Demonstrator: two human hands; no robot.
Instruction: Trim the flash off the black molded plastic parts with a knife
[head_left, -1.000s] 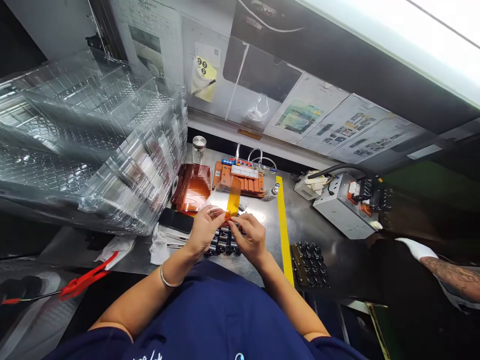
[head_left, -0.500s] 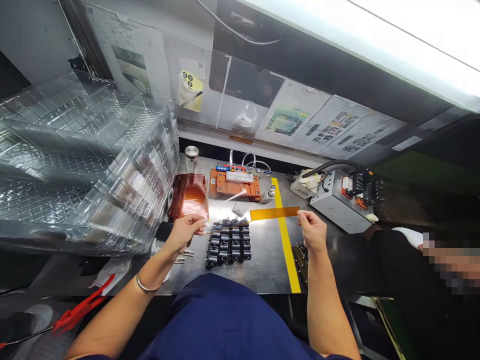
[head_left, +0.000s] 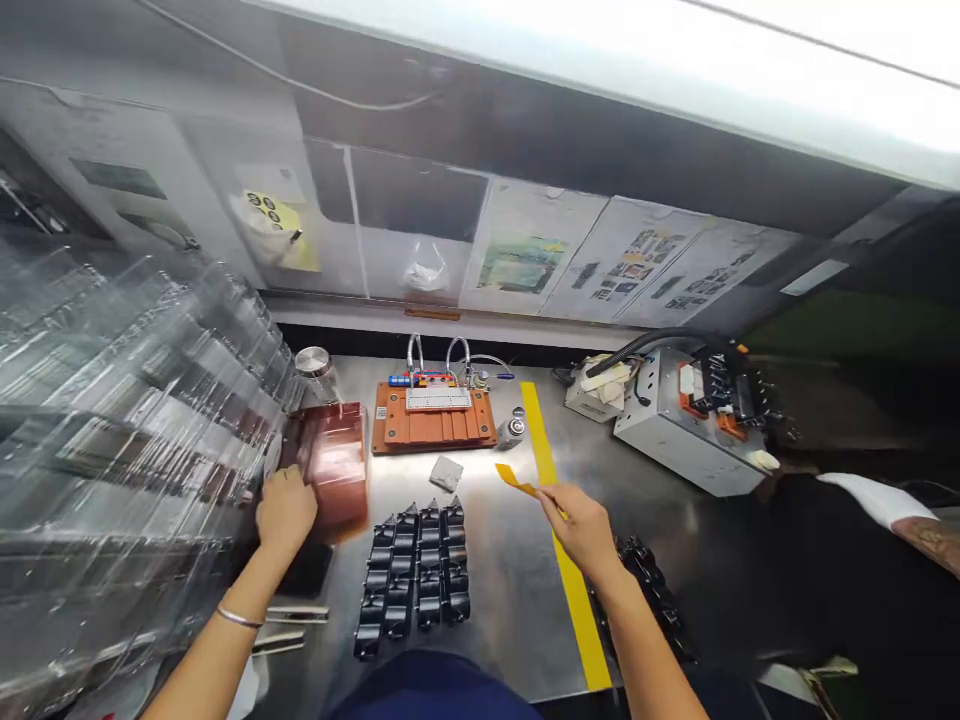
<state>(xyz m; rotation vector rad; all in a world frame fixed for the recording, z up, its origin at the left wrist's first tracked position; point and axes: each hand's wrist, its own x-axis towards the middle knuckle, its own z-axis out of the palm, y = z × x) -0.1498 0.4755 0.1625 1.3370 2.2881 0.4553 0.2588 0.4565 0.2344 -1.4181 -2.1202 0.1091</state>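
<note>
My right hand (head_left: 577, 530) pinches one end of an amber strip (head_left: 516, 480), which looks like film or tape. The strip juts out to the left above the metal bench. My left hand (head_left: 286, 508) is at the left side of a translucent reddish-brown box (head_left: 335, 470), back of the hand up. Its fingertips are hidden, so I cannot tell whether it grips anything. Between my hands several rows of black moulded parts (head_left: 416, 575) lie on the bench. A small grey packet (head_left: 446, 473) is behind them.
Clear plastic trays (head_left: 150, 450) are stacked at the left. Behind stand a lidded jar (head_left: 313, 368), an orange fixture (head_left: 435, 420) and a small bottle (head_left: 511, 428). Yellow tape (head_left: 541, 440) crosses the bench (head_left: 502, 600). A grey machine (head_left: 682, 440) and another person's arm (head_left: 930, 540) are at the right.
My left hand has let go of a thin thread-like piece and moved left and down to the reddish-brown box. My right hand moved inward with the amber strip. The view has shifted.
</note>
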